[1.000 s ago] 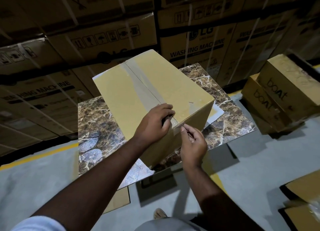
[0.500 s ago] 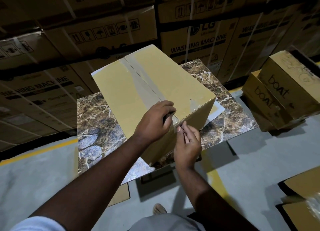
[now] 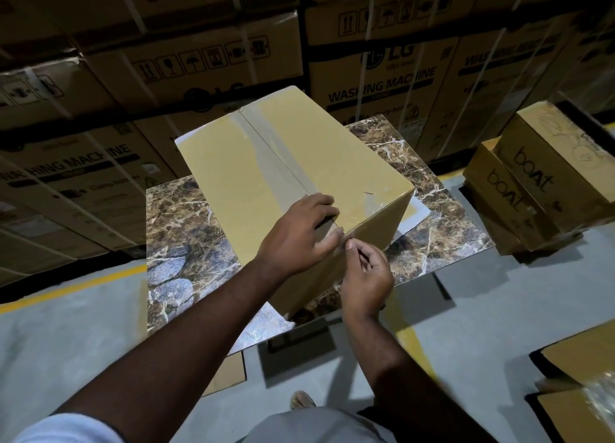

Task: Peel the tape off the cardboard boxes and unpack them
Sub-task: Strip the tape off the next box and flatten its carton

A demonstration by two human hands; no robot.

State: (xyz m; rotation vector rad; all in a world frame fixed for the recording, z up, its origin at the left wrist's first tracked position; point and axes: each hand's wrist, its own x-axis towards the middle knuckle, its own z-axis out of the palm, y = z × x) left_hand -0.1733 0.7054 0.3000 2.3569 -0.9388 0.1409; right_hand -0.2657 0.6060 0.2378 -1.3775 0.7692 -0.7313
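Cardboard box [image 3: 299, 183], plain yellow-brown, is sitting on the marble-patterned table [image 3: 186, 229], its top seam still sealed by a strip of clear packing tape [image 3: 276, 163] running from the far edge toward the near corner.

Change over the last second: the right hand [image 3: 366, 276] has been creeping up from just below the box edge to the corner itself, its fingertips now meeting the left thumb at the tape's end. Reading: the person is hunting for the tape's loose end; no length of tape is lifting clear yet, so peeling is only beginning and unpacking is untouched.

Left hand [image 3: 299, 236] is lying palm down over the near end of the seam, fingers bent over the tape, thumb pressed along the box's top edge, apparently steadying it. Forearm is reaching in long from lower left.

Right hand is working just right of and below the left, knuckles toward the camera. Its grip is nearly closed, thumb and forefinger pinching at the tape end on the corner; whether film is actually caught between them is too small to tell.

Beyond the grip, on the right, boat-branded cartons [image 3: 539, 183] are waiting.
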